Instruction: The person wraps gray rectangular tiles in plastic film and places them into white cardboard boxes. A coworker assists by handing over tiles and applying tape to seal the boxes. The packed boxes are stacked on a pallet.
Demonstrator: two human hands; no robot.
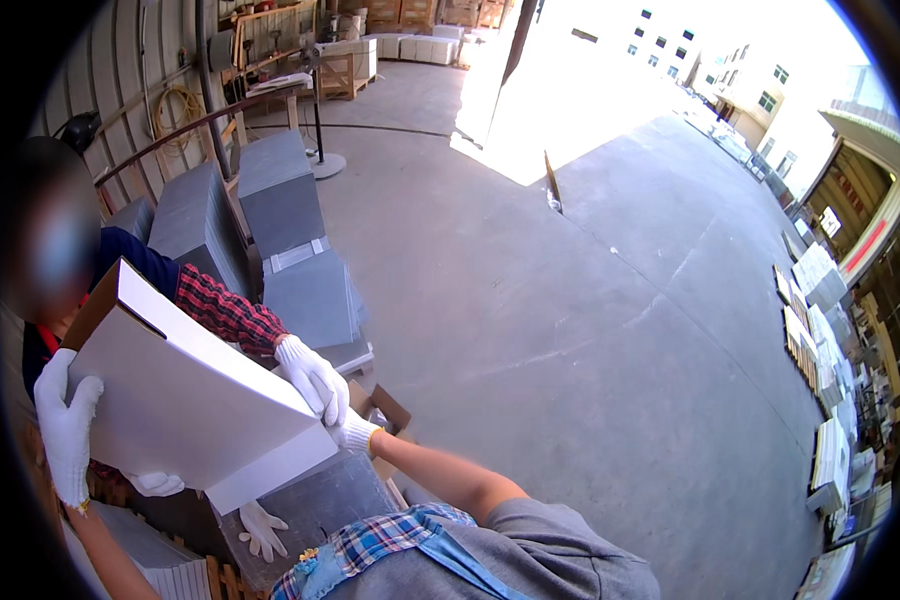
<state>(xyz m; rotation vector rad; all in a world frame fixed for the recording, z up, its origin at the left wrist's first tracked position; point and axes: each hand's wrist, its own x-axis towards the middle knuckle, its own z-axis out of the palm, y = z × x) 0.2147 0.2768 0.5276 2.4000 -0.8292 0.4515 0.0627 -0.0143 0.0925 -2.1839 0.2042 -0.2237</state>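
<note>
A large white cardboard box [205, 390], brown on its inner side, is held tilted between me and a co-worker. My left hand [65, 425], in a white knit glove, grips its left end with the thumb apart from the fingers. At the right end, my gloved right hand [356, 432] is closed at the box's corner, its fingertips partly hidden. The co-worker's gloved hand [312, 375] presses on the upper right edge, touching or nearly touching mine. Another gloved hand of theirs [155, 484] shows under the box. A loose white glove [262, 530] lies on a grey worktop [335, 500] below.
The co-worker in a red plaid sleeve [225, 310] stands across the box at left. Behind are stacks of grey slabs [280, 190] and a stand with a round base [325, 166]. An open brown carton [385, 405] sits beyond my right hand. White stacks [820, 275] line the right side.
</note>
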